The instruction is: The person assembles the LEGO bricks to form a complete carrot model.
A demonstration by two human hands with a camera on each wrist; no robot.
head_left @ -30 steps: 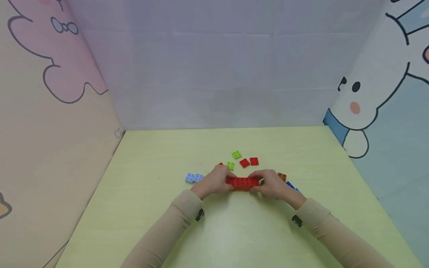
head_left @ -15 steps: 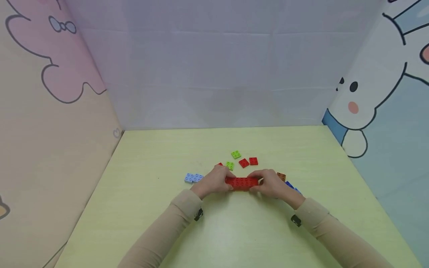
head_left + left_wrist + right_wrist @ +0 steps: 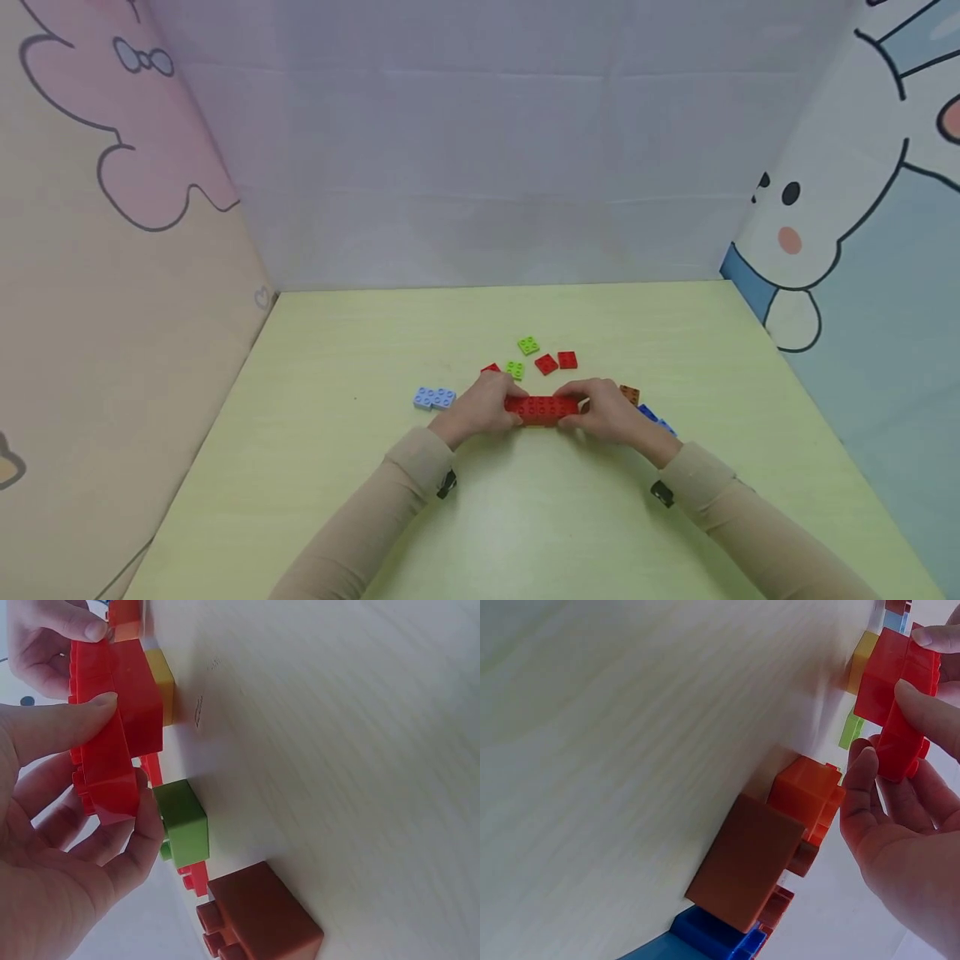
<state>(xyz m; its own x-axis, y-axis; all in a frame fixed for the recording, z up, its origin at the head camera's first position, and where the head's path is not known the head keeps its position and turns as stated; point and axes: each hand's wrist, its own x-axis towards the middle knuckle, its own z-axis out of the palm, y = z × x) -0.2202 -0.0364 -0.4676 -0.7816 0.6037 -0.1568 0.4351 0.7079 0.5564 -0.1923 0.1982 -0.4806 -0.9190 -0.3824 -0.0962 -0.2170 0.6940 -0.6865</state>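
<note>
My left hand (image 3: 483, 403) and right hand (image 3: 609, 410) unmoved since earlier — both pinching red stack (image 3: 542, 409) | yellow brick (image 3: 166, 688) beneath | nearer green brick (image 3: 514, 370) beyond left fingertips | brown brick (image 3: 631, 394) beside right knuckles

left forearm (image 3: 356, 517) and right forearm (image 3: 772, 533) stretched forward, angled inward, beige sleeves (image 3: 418, 458), left hand (image 3: 480, 406) and right hand (image 3: 609, 410) facing each other, near but apart, both pinching, thumbs (image 3: 64, 729) nearer body, fingers (image 3: 861, 787) bent opposite
</note>
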